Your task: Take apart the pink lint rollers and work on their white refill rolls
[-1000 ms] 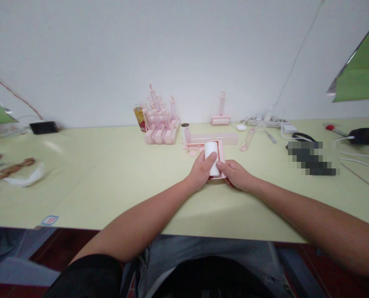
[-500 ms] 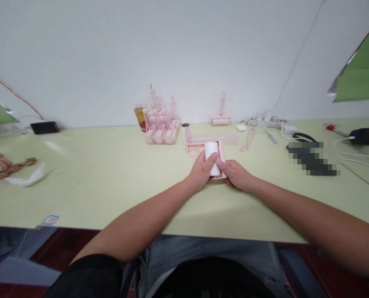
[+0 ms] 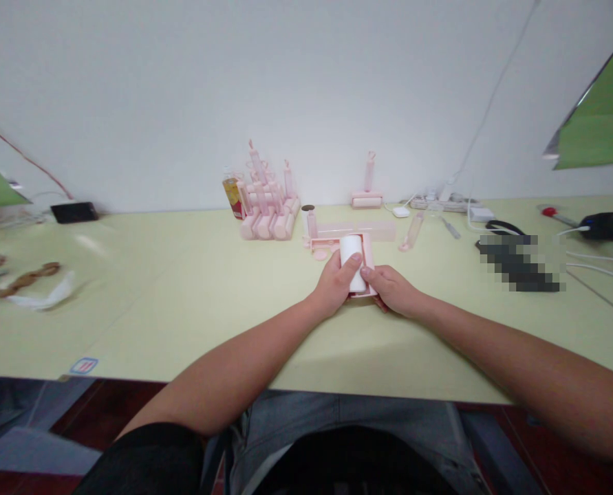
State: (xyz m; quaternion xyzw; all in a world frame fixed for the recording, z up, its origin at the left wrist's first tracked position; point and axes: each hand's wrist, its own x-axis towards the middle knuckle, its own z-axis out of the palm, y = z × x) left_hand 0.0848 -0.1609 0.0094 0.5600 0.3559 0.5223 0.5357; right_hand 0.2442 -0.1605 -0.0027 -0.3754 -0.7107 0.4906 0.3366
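Over the middle of the table, my left hand (image 3: pixel 336 280) is closed around a white sticky roll (image 3: pixel 352 262), thumb on its front. The roll lies against a pink lint roller frame (image 3: pixel 369 256), whose handle part extends left behind the roll. My right hand (image 3: pixel 393 289) grips the frame's right lower edge, its thumb near the roll; its other fingers are mostly hidden underneath. Just left of the frame lies a small pink oval piece (image 3: pixel 320 255). Behind it are a standing white roll (image 3: pixel 306 221) with a dark end and long translucent pink covers (image 3: pixel 373 230).
Stacked pink lint rollers (image 3: pixel 267 213) stand at the back beside a yellow drink carton (image 3: pixel 232 196). Another lint roller (image 3: pixel 367 199) leans against the wall. Cables (image 3: pixel 440 201) and a black pouch-like item (image 3: pixel 517 265), partly pixelated, lie right. A black phone (image 3: pixel 73 212) sits far left.
Both hands, the roll and the frame stay almost unchanged. At the far left edge, a skin-coloured shape, perhaps another person's hand, has moved away from the brown knotted item.
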